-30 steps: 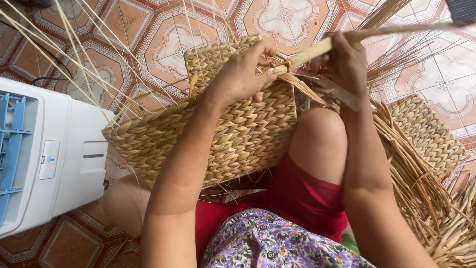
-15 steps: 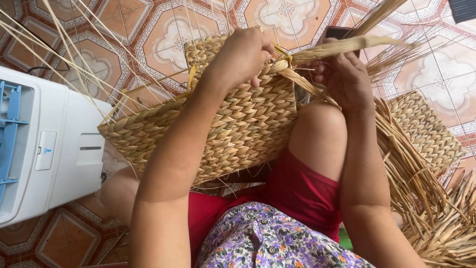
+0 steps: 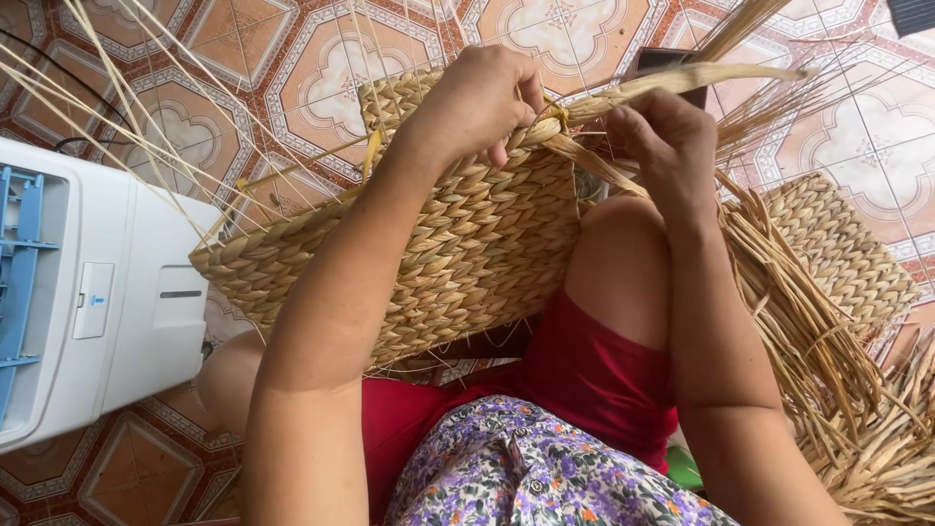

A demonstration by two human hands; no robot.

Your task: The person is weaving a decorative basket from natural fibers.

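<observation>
The step in hand looks like weaving along the top edge of a woven straw basket point(image 3: 458, 244), which lies tilted across the person's lap in the middle of the frame, its rim toward the upper centre. The left hand point(image 3: 482, 97) is closed over that rim at upper centre, fingers curled down around the edge and pinching the base of a thick bundle of dried straw strands point(image 3: 682, 78) that runs out to the upper right. The right hand point(image 3: 662, 136) sits just beside it, to the right, fingers bent and closed on the loose strands below the bundle (exactly which strand it pinches cannot be told). So the working point lies right between the two grips, at the basket's rim, with both hands touching the material. As a judgement, the next move calls for a firm left-hand hold while the right draws a strand tight through the weave. A white appliance point(image 3: 107, 292) stands at the left, a heap of loose straw point(image 3: 828, 390) and a second woven piece point(image 3: 838, 253) at the right, on the patterned tile floor point(image 3: 321, 58).
</observation>
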